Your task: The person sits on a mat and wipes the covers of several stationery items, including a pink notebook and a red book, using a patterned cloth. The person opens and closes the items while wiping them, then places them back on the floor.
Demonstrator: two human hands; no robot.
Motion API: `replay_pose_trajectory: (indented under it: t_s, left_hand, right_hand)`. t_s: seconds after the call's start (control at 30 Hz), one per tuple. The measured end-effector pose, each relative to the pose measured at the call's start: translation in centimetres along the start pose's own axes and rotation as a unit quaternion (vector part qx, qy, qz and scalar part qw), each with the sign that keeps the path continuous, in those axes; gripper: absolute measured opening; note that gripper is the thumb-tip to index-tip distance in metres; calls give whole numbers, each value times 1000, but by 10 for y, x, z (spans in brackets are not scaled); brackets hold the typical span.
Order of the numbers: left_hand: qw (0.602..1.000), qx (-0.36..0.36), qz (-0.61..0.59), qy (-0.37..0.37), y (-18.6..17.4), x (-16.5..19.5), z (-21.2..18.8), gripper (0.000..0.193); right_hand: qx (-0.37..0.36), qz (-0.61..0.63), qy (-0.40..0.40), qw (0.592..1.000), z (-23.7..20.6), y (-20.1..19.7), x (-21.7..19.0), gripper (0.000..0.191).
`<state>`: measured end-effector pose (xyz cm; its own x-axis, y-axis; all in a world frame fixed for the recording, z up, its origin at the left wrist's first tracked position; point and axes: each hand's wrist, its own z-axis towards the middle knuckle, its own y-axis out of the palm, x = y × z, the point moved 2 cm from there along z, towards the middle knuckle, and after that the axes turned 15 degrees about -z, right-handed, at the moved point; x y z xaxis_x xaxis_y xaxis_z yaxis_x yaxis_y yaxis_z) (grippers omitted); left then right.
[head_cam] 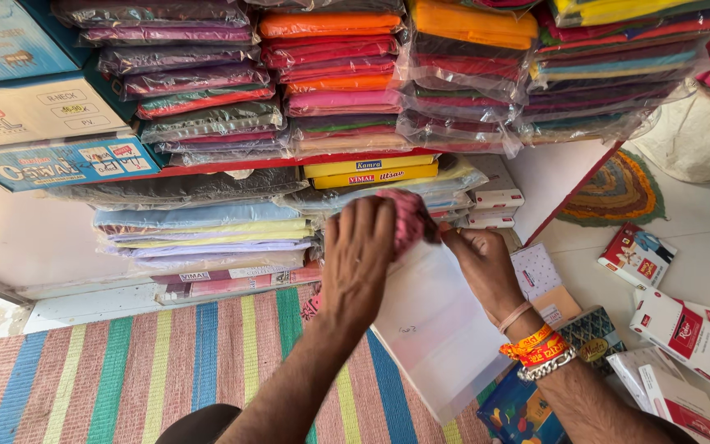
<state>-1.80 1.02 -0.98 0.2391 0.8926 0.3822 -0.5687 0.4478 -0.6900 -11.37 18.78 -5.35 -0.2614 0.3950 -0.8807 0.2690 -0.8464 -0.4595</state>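
Left hand [359, 259] and right hand [486, 267] reach out over a striped rug [125, 370]. Right wrist wears orange threads and a metal chain. Between the hands: a clear plastic bag [441, 329], flat, whitish, lower end resting on the rug, long axis running from bottom right up toward the hands, mouth at the top. Left fingers are curled round a pink patterned cloth [408, 218], bunched, held at the bag's mouth. Right fingers pinch the bag's top edge, closed on it. Whether the cloth is partly inside the bag, cannot tell; the left hand covers that. Right of the bag: small patterned boxes [589, 333], then red-and-white boxes [684, 333] on the white floor. Beyond the hands: shelves of folded fabric packs [207, 234], many colours, wrapped in plastic. Blue cartons [63, 160] top left.
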Motion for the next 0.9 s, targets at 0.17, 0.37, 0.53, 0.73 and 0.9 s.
replay_pose_trajectory:
  t_s: [0.17, 0.37, 0.53, 0.73, 0.9]
  left_hand:
    - [993, -57, -98, 29, 1, 15, -3, 52]
    - [974, -66, -201, 81, -9, 33, -12, 46]
    - [951, -111, -284, 58, -8, 28, -4, 33]
    - [957, -116, -263, 45, 0, 21, -12, 19]
    - [960, -140, -242, -23, -1, 11, -11, 7]
  right_hand:
    - [-28, 40, 8, 999, 0, -5, 4, 38]
    - [16, 37, -28, 999, -2, -11, -5, 41]
    - [21, 54, 8, 998, -4, -15, -10, 42]
    - [30, 8, -12, 999, -3, -23, -15, 53]
    - [9, -33, 0, 999, -3, -21, -19, 56]
